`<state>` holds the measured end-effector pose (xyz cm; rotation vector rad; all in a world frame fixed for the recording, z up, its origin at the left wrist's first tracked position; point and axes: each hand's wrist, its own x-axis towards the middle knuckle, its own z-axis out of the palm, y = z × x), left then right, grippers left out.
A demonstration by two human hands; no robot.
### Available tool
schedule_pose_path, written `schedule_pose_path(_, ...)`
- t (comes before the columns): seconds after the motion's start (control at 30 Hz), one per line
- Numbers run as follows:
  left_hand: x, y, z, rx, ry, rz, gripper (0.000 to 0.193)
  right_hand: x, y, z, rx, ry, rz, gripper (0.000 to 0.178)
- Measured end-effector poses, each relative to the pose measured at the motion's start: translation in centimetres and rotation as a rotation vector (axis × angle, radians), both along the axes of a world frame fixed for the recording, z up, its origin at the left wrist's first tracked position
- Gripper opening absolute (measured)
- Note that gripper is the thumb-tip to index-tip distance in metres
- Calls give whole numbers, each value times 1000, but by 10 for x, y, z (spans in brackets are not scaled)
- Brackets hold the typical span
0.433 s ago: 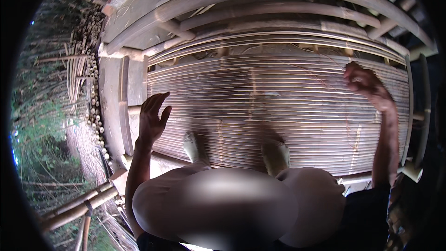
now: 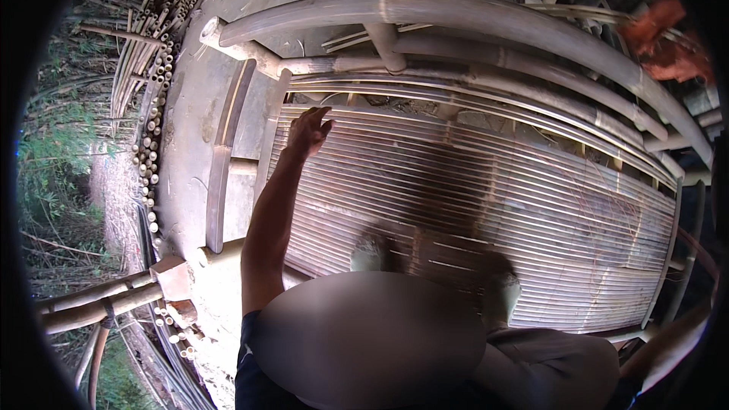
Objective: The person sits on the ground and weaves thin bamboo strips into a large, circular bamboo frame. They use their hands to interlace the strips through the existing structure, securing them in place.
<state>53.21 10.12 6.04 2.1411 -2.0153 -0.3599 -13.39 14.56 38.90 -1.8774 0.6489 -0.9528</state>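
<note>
In the head view, my only one, I see the left hand (image 2: 307, 135) over the far left corner of the slatted bamboo panel (image 2: 569, 250). Its fingers are loosely bent, a small gap showing between the tips, and I see nothing in them. I can't tell whether they touch the slats. The panel spreads to the right of those fingers and back toward the wrist; just left of them runs the edge strip (image 2: 271, 133), and beyond the fingertips lies the thick curved bamboo rail (image 2: 456, 11). Well off to the right of the fingers, thin reddish strands (image 2: 607, 197) lie across the slats. Only the right forearm (image 2: 672, 349) reaches my picture, at the lower right; the right hand is out of sight, so I cannot tell its grip.

I'd judge the panel stiff along its slats, each one light and a little springy, the whole too broad and weighty for one hand. The slat faces look smooth, perhaps slippery. I'd take hold at the edge strip beside the left fingers, where the frame looks firmest, rather than mid-slat.
</note>
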Motion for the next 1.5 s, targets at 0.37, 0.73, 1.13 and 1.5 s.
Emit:
schedule_pose_path(0.37, 92, -77, -83, 406, 485, -132, 37, 244, -127, -46, -275, 1565, 123, 88)
schedule_pose_path(0.73, 65, -97, -77, 459, 327, -138, 42, 426, -161, -339, -336, 936, -447, 13)
schedule_pose_path(1.13, 70, -90, -71, 473, 336, -130, 42, 357, -165, -343, -32, 1012, -1213, 17)
schedule_pose_path(1.5, 62, -105, -72, 536, 425, -3, 40, 572, -143, -403, 87, 777, -546, 17)
